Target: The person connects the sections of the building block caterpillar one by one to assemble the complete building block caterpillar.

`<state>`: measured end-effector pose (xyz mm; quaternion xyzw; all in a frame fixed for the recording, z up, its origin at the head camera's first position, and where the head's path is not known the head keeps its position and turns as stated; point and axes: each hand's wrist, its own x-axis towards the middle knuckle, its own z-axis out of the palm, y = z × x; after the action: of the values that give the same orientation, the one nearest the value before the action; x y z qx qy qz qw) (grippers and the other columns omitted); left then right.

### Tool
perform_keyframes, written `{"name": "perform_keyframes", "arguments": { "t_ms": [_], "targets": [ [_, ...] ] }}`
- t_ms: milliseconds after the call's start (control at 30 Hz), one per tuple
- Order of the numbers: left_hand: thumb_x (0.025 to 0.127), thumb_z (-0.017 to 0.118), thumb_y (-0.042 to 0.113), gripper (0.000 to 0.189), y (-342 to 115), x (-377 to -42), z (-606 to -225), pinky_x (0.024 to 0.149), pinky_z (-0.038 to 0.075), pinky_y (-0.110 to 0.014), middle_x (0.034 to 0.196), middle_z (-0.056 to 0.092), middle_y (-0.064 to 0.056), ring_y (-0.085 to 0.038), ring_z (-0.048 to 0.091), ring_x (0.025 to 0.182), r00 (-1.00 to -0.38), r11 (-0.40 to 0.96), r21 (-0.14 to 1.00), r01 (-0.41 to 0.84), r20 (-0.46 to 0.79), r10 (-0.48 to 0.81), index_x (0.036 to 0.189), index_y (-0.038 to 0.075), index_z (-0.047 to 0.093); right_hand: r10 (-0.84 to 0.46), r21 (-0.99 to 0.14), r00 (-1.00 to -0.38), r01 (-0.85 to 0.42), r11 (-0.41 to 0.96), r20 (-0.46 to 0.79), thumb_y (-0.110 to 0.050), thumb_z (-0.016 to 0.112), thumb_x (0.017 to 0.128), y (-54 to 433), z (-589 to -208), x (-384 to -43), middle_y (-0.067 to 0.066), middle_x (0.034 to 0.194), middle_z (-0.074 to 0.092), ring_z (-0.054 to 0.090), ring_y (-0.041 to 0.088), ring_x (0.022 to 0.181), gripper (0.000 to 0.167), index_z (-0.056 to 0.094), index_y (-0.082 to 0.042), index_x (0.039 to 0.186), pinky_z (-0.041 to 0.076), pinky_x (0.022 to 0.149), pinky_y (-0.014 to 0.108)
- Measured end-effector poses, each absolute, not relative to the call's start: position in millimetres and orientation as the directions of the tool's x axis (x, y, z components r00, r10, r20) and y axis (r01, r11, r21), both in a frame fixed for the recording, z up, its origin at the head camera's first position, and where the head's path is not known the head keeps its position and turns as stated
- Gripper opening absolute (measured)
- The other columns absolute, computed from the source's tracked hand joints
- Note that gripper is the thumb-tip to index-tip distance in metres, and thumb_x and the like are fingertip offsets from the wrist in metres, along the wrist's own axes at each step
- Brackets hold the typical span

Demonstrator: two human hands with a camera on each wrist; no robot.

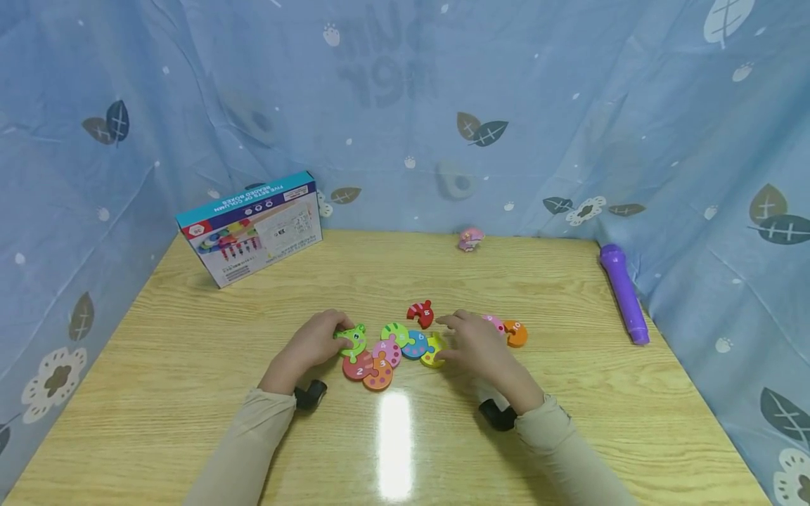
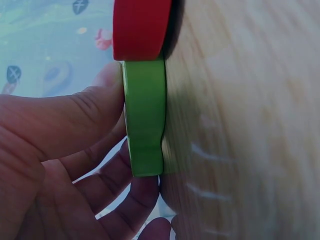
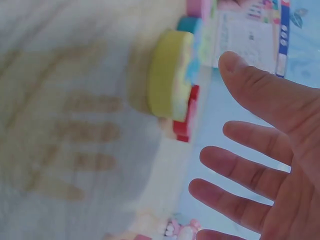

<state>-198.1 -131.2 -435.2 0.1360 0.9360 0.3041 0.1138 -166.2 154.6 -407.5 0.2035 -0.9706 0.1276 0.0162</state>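
On the table lies a curving chain of numbered wooden puzzle pieces. My left hand (image 1: 314,342) holds the green head piece (image 1: 354,342) at the chain's left end, thumb on its face and fingers round its far edge. Joined on from there are red 2 (image 1: 358,367), orange 3 (image 1: 377,379), pink 4 (image 1: 388,349), green 5 (image 1: 395,332), blue 6 (image 1: 415,345) and a yellow piece (image 3: 170,75). Beside the yellow piece, my right hand (image 1: 479,346) has its fingers spread with nothing in them. A loose red 8 (image 1: 422,314) lies just behind the chain.
Right of the right hand lie a pink 9 (image 1: 493,322), partly hidden, and an orange 10 (image 1: 516,334). A cardboard box (image 1: 253,232) stands back left. At the back is a small pink toy (image 1: 470,239); a purple toy microphone (image 1: 625,295) lies along the right edge.
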Motion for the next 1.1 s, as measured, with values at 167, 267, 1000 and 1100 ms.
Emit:
{"name": "perform_keyframes", "arguments": {
  "t_ms": [167, 267, 1000, 1100],
  "targets": [
    [0.081, 0.069, 0.013, 0.023, -131.7, -197.3, -435.2, 0.092, 0.042, -0.042, 0.103, 0.059, -0.007, -0.025, 0.054, 0.103, -0.939, 0.776, 0.606, 0.177, -0.133, 0.319, 0.103, 0.007, 0.064, -0.388, -0.269, -0.917, -0.399, 0.877, 0.096, -0.032, 0.081, 0.067, 161.8, -401.1, -165.8, 0.008, 0.102, 0.062, 0.060, 0.023, 0.089, 0.058, 0.062, -0.009, 0.116, 0.052, 0.072, 0.038],
    [0.081, 0.069, 0.013, 0.023, -132.0, -197.3, -435.2, 0.092, 0.042, -0.042, 0.104, 0.060, -0.007, -0.026, 0.054, 0.103, -0.937, 0.774, 0.605, 0.189, -0.125, 0.326, 0.103, 0.006, 0.064, -0.377, -0.273, -0.923, -0.385, 0.882, 0.085, -0.030, 0.080, 0.069, 166.2, -400.7, -167.2, 0.009, 0.104, 0.062, 0.060, 0.025, 0.091, 0.055, 0.062, -0.009, 0.117, 0.051, 0.073, 0.039],
    [0.082, 0.069, 0.012, 0.022, -129.3, -200.4, -441.0, 0.090, 0.043, -0.043, 0.104, 0.059, -0.007, -0.024, 0.054, 0.099, -0.939, 0.758, 0.631, 0.166, -0.134, 0.316, 0.103, 0.006, 0.063, -0.259, -0.353, -0.958, -0.286, 0.891, 0.121, -0.019, 0.071, 0.081, 226.1, -393.4, -176.2, 0.015, 0.113, 0.057, 0.057, 0.032, 0.098, 0.045, 0.058, -0.005, 0.121, 0.048, 0.076, 0.046],
    [0.082, 0.068, 0.011, 0.023, -131.7, -201.7, -440.1, 0.090, 0.043, -0.045, 0.104, 0.059, -0.009, -0.025, 0.054, 0.099, -0.930, 0.749, 0.637, 0.183, -0.135, 0.342, 0.103, 0.004, 0.063, -0.238, -0.360, -0.965, -0.263, 0.895, 0.112, -0.017, 0.070, 0.081, 229.6, -396.3, -176.7, 0.015, 0.114, 0.056, 0.058, 0.032, 0.095, 0.044, 0.058, -0.004, 0.121, 0.049, 0.073, 0.044]
  ]
}}
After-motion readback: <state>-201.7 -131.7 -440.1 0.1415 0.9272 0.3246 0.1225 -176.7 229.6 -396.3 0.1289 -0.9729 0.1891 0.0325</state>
